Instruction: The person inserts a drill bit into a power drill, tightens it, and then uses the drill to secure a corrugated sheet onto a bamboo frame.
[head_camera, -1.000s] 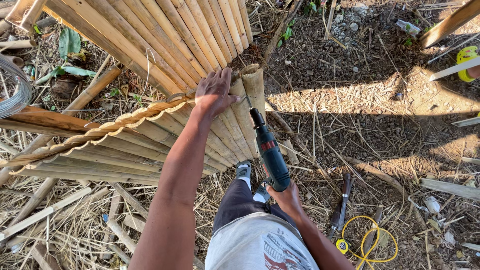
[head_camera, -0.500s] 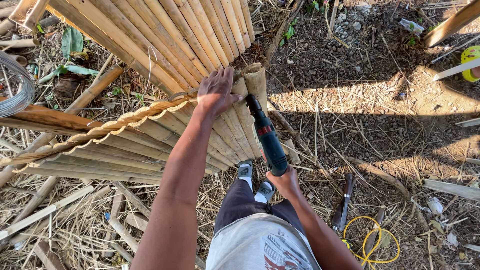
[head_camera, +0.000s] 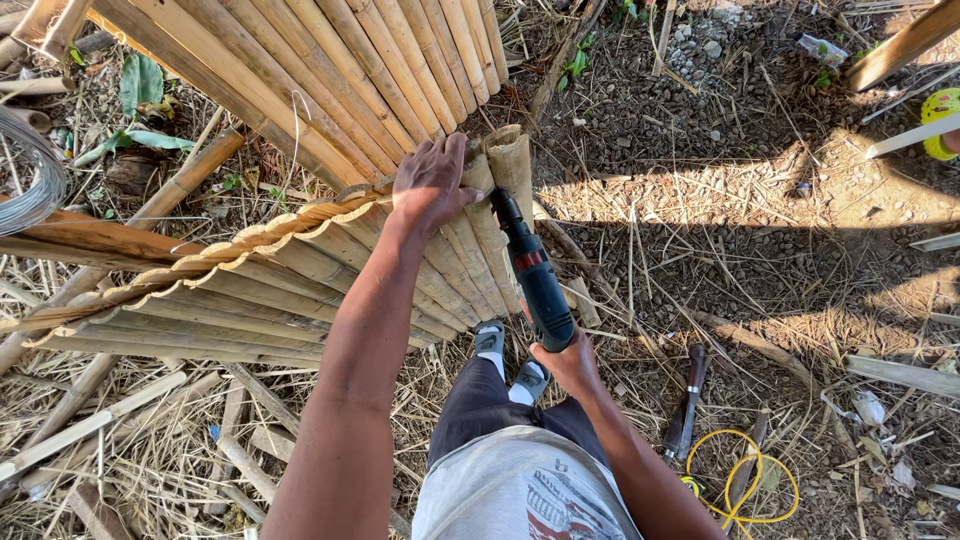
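Note:
I look down along an upright fence of split bamboo slats (head_camera: 300, 290). My left hand (head_camera: 432, 183) presses flat on the top ends of the slats at the fence's right end. My right hand (head_camera: 570, 365) grips the handle of a dark teal power drill with a red band (head_camera: 535, 278). The drill points up and away, its nose against the outermost bamboo slat (head_camera: 510, 165), just right of my left hand. My shoes show on the ground below the drill.
A second bamboo panel (head_camera: 330, 70) leans behind the fence. A coil of grey wire (head_camera: 35, 180) hangs at the left. On the dirt at the right lie a dark long-handled tool (head_camera: 688, 405), a yellow cord loop (head_camera: 745, 490) and scattered bamboo offcuts and straw.
The drill has moved up and left, from beside the fence to touching the outermost slat near my left hand. My left hand has stayed on the slat tops.

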